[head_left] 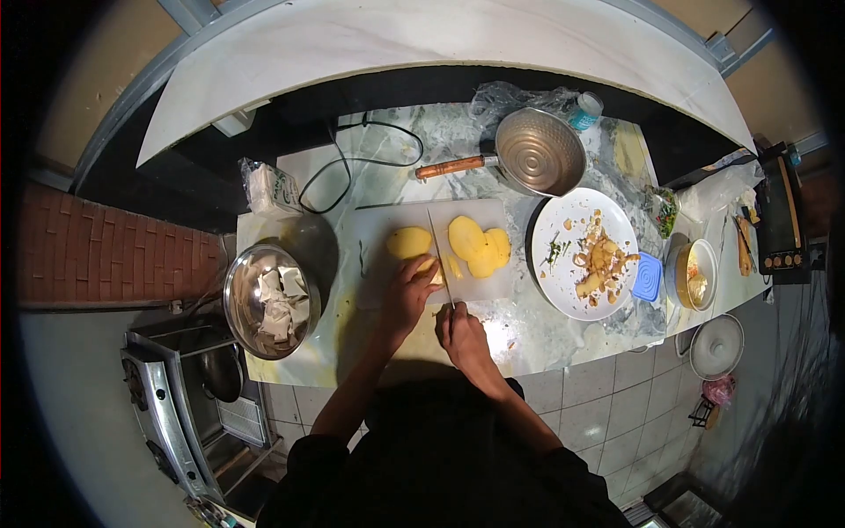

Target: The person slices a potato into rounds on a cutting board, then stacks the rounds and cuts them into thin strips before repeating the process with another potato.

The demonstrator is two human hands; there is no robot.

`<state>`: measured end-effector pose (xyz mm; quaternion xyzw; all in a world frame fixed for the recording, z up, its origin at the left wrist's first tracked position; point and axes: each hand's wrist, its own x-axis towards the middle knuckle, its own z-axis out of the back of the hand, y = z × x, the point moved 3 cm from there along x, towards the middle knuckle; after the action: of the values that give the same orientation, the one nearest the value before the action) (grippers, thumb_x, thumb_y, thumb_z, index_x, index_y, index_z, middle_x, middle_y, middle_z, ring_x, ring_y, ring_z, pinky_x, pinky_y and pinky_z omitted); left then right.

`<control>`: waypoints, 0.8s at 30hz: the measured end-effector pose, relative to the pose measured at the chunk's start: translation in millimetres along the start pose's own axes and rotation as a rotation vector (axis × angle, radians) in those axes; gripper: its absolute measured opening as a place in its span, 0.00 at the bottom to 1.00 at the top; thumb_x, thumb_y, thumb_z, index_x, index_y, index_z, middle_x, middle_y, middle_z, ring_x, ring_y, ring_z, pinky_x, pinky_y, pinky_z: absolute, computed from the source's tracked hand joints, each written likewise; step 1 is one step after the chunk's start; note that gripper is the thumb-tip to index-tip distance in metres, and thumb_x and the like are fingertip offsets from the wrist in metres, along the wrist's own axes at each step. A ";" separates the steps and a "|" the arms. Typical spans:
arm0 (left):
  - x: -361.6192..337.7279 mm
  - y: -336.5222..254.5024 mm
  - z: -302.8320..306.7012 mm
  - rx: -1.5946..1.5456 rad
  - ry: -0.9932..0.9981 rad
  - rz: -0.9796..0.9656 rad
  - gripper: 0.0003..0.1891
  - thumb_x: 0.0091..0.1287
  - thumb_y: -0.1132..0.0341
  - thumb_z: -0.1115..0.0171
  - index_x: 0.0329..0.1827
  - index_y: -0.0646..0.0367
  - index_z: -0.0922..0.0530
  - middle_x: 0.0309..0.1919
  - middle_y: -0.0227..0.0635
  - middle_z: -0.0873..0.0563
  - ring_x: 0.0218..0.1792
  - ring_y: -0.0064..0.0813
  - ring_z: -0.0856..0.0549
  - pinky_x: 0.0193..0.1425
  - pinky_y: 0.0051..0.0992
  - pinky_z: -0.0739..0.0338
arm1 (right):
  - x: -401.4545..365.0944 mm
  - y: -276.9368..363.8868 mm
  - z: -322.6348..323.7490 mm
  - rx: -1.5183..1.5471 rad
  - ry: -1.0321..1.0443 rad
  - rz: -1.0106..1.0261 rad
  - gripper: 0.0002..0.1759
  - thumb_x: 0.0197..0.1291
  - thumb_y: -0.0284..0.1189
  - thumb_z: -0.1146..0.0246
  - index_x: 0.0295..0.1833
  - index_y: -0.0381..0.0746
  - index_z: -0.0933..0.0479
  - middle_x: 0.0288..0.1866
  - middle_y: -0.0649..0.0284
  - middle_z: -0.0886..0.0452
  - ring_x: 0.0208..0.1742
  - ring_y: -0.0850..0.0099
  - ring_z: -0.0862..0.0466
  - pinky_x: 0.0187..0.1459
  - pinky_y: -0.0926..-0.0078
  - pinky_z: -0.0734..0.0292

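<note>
On a white cutting board (378,226), my left hand (414,286) presses its fingers on a piece of yellow potato (430,271). My right hand (465,335) is closed round the handle of a long knife (437,238), whose blade lies just right of my left fingertips. A thin potato strip (453,267) rests on the blade's right side. Above my left hand sits a larger peeled potato piece (409,242). Overlapping potato slices (480,246) lie to the right on the board.
A metal bowl (234,304) of white pieces stands left. Right of the board is a white plate (553,282) with peelings, beside a blue lid (648,276). Behind are a wooden-handled pan (539,151), a glass jar (587,111) and a black cable (349,167).
</note>
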<state>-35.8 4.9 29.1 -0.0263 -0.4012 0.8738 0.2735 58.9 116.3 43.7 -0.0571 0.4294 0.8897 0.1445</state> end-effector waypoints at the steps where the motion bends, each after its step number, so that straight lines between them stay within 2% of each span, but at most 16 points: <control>1: -0.1 -1.1 0.3 -0.005 -0.009 -0.002 0.21 0.58 0.67 0.34 0.56 0.59 0.20 0.56 0.39 0.23 0.56 0.41 0.25 0.59 0.34 0.27 | -0.7 -2.2 -2.9 0.001 0.002 0.018 0.12 0.66 0.27 0.49 0.43 0.26 0.34 0.25 0.39 0.22 0.28 0.42 0.20 0.29 0.50 0.26; 3: -0.1 -0.3 -0.5 -0.010 -0.018 -0.002 0.21 0.58 0.67 0.34 0.56 0.59 0.20 0.56 0.40 0.23 0.56 0.42 0.25 0.59 0.34 0.27 | 0.5 -6.3 -9.1 0.003 0.006 0.035 0.12 0.66 0.26 0.50 0.42 0.25 0.35 0.22 0.42 0.22 0.26 0.45 0.19 0.25 0.52 0.28; 8: -1.6 4.2 -5.9 -0.070 -0.054 0.009 0.20 0.57 0.69 0.33 0.54 0.62 0.20 0.56 0.40 0.23 0.56 0.42 0.24 0.59 0.34 0.27 | -0.7 -9.4 -18.4 -0.177 -0.036 0.024 0.14 0.64 0.30 0.47 0.41 0.26 0.36 0.23 0.42 0.21 0.27 0.45 0.19 0.28 0.51 0.24; 15: -1.8 10.1 -11.2 -0.059 -0.054 0.037 0.20 0.57 0.69 0.33 0.53 0.62 0.19 0.56 0.40 0.22 0.56 0.41 0.23 0.58 0.34 0.26 | -2.1 -0.8 -8.5 -0.176 -0.037 0.008 0.16 0.63 0.30 0.45 0.43 0.26 0.37 0.24 0.41 0.21 0.28 0.42 0.19 0.30 0.50 0.23; 17: -4.7 9.4 -12.1 -0.026 -0.072 0.024 0.20 0.57 0.69 0.33 0.54 0.61 0.19 0.56 0.40 0.22 0.55 0.42 0.22 0.57 0.34 0.25 | -6.2 -0.6 -3.7 -0.233 0.068 -0.104 0.13 0.62 0.29 0.46 0.45 0.29 0.36 0.28 0.41 0.20 0.33 0.45 0.17 0.33 0.50 0.22; 24: 1.5 -2.7 2.0 -0.071 -0.012 0.067 0.21 0.58 0.69 0.33 0.55 0.60 0.20 0.56 0.40 0.22 0.54 0.41 0.22 0.57 0.34 0.25 | 0.0 -9.2 -6.6 -0.137 0.036 -0.075 0.14 0.63 0.30 0.45 0.44 0.29 0.35 0.29 0.39 0.20 0.32 0.42 0.18 0.33 0.47 0.23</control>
<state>-36.4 5.7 32.6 -0.0442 -0.4325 0.8678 0.2408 61.5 116.6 32.7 -0.0989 0.3676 0.9098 0.1656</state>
